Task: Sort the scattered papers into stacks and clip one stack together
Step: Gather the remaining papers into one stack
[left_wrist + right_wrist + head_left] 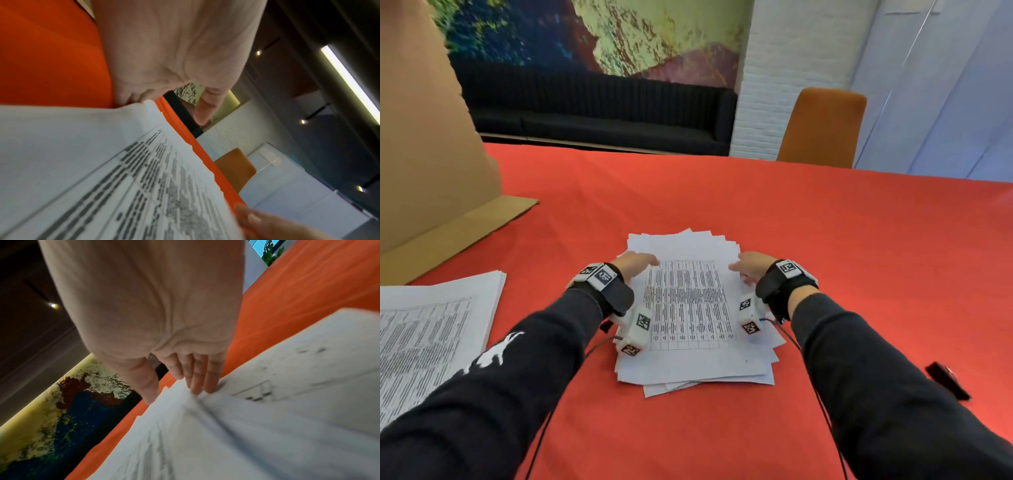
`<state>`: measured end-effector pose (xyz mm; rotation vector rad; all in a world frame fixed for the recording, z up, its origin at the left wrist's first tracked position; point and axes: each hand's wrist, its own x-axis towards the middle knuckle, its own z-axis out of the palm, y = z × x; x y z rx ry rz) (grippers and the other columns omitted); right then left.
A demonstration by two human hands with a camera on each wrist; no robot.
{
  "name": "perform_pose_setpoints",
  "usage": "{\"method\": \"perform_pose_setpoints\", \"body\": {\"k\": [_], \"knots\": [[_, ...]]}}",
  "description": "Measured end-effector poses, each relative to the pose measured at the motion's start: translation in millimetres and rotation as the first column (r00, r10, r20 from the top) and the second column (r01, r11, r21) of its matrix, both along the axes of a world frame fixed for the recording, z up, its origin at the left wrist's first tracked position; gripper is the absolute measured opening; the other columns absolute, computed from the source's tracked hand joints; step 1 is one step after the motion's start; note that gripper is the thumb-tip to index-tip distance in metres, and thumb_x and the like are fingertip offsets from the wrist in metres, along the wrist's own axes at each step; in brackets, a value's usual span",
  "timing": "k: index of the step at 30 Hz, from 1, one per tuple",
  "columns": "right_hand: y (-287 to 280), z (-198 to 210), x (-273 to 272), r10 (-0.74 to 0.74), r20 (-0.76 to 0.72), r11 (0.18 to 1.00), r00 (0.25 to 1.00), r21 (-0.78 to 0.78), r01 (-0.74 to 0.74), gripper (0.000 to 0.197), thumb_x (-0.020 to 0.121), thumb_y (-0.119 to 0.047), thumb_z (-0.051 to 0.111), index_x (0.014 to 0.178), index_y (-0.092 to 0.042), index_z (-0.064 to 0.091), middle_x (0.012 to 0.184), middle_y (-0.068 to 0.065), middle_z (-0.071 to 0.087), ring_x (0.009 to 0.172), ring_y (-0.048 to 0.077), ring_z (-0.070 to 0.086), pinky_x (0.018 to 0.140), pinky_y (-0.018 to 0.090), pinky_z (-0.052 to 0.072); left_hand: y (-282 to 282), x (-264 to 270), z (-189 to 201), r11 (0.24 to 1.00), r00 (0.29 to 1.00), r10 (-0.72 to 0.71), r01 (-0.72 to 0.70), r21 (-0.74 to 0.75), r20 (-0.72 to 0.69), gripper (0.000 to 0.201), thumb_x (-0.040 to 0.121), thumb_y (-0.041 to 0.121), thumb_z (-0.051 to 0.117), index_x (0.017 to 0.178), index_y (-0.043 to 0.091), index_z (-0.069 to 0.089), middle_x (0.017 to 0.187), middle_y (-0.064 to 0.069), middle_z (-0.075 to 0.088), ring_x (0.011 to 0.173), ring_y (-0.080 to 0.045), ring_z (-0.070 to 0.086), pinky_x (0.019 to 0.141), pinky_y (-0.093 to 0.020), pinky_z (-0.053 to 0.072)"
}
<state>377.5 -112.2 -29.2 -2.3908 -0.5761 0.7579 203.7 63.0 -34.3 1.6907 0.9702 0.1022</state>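
Note:
An untidy pile of printed sheets (688,308) lies fanned out on the red table (825,240) in front of me. My left hand (645,262) presses against the pile's left edge. Its fingers are hidden behind the paper (102,162) in the left wrist view, and the thumb stands free above. My right hand (739,267) rests at the right edge. Its straight fingers (197,378) touch the sheets' margin (246,426), with the thumb beside them. A neater second stack (431,325) lies at the far left. A black binder clip (947,380) sits on the cloth near my right forearm.
A large cardboard sheet (424,154) leans at the table's left, with its flap (458,229) lying on the cloth. An orange chair (822,126) stands behind the far edge. A dark sofa (602,113) runs along the back wall. Cables trail from both wrist cameras.

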Motion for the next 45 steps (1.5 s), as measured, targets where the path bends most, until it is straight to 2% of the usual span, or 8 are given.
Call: {"method": "perform_pose_setpoints", "body": {"k": [10, 14, 18, 21, 27, 34, 40, 45], "knots": [[26.4, -16.8, 24.3, 0.033, 0.070, 0.999, 0.997, 0.038, -0.035, 0.052, 0.089, -0.004, 0.062, 0.137, -0.001, 0.042, 0.130, 0.015, 0.056, 0.118, 0.033, 0.056, 0.087, 0.039, 0.052, 14.5, 15.1, -8.5, 0.992, 0.992, -0.037, 0.050, 0.112, -0.121, 0.054, 0.090, 0.019, 0.059, 0.136, -0.003, 0.041, 0.142, -0.015, 0.042, 0.131, -0.032, 0.041, 0.108, -0.038, 0.036], [32.1, -23.2, 22.9, -0.123, 0.102, 0.974, 0.987, 0.201, 0.101, 0.078, 0.079, -0.011, 0.075, 0.143, -0.007, 0.030, 0.135, 0.014, 0.051, 0.118, 0.033, 0.055, 0.086, 0.037, 0.049, 19.7, 18.7, -9.4, 0.986, 0.993, 0.113, -0.115, 0.123, 0.018, 0.046, 0.090, 0.005, 0.053, 0.132, -0.010, 0.041, 0.099, -0.014, 0.055, 0.105, -0.028, 0.047, 0.087, -0.033, 0.039], [25.5, -28.8, 10.9, -0.011, -0.032, 0.996, 0.999, 0.087, 0.014, 0.057, 0.069, -0.024, 0.083, 0.113, -0.002, 0.053, 0.105, 0.009, 0.060, 0.103, 0.030, 0.059, 0.065, 0.034, 0.051, 22.4, 13.1, -21.0, 0.979, 0.979, 0.190, -0.184, -0.085, 0.079, 0.046, 0.090, -0.002, 0.048, 0.135, -0.009, 0.039, 0.145, -0.021, 0.038, 0.131, -0.033, 0.039, 0.107, -0.040, 0.033], [23.2, -33.2, -4.5, 0.038, -0.129, 0.938, 0.991, 0.347, 0.009, 0.050, 0.065, -0.017, 0.081, 0.110, -0.005, 0.062, 0.107, 0.015, 0.069, 0.102, 0.033, 0.066, 0.085, 0.046, 0.056, 19.1, 10.8, -18.8, 0.963, 0.954, 0.244, -0.216, -0.164, 0.175, 0.052, 0.089, 0.002, 0.051, 0.139, -0.005, 0.037, 0.150, -0.019, 0.031, 0.138, -0.034, 0.030, 0.110, -0.043, 0.028], [-7.3, 43.4, -23.9, 0.138, -0.032, 0.604, 0.990, 0.795, -0.058, 0.037, 0.084, 0.000, 0.065, 0.120, -0.001, 0.057, 0.109, 0.018, 0.065, 0.093, 0.030, 0.064, 0.090, 0.045, 0.051, 16.1, -10.1, 39.9, 0.953, 0.795, 0.169, -0.283, 0.110, 0.582, 0.018, 0.086, 0.003, 0.043, 0.100, 0.009, 0.053, 0.099, -0.009, 0.058, 0.091, -0.022, 0.053, 0.068, -0.030, 0.040], [-26.0, 128.3, -49.5, 0.147, 0.154, 0.327, 0.977, 0.925, -0.195, 0.025, 0.095, -0.006, 0.055, 0.115, -0.019, 0.061, 0.118, 0.007, 0.067, 0.108, 0.024, 0.064, 0.097, 0.040, 0.051, -25.0, -38.0, 128.8, 0.775, 0.402, -0.254, -0.459, 0.434, 0.880, 0.024, 0.090, 0.011, 0.049, 0.097, 0.031, 0.037, 0.087, 0.010, 0.055, 0.079, -0.012, 0.053, 0.070, -0.032, 0.045], [-37.3, 76.2, -55.8, 0.138, 0.073, 0.470, 0.988, 0.873, -0.131, 0.037, 0.087, -0.014, 0.067, 0.124, -0.018, 0.060, 0.117, -0.006, 0.069, 0.109, 0.010, 0.065, 0.089, 0.024, 0.052, -30.3, -38.9, 57.4, 0.831, 0.545, -0.084, -0.424, 0.360, 0.834, 0.025, 0.091, 0.022, 0.054, 0.111, 0.015, 0.042, 0.090, 0.018, 0.054, 0.071, 0.020, 0.052, 0.074, -0.019, 0.047], [-37.1, 28.5, -60.7, 0.156, -0.063, 0.524, 0.986, 0.851, -0.028, 0.045, 0.077, -0.021, 0.078, 0.119, -0.018, 0.064, 0.118, 0.002, 0.070, 0.111, 0.020, 0.065, 0.096, 0.041, 0.049, -39.4, -34.5, 14.8, 0.907, 0.648, -0.106, -0.248, 0.341, 0.754, 0.070, 0.080, 0.067, 0.049, 0.131, 0.019, 0.046, 0.107, 0.024, 0.057, 0.092, 0.021, 0.055, 0.080, -0.005, 0.045]]}}
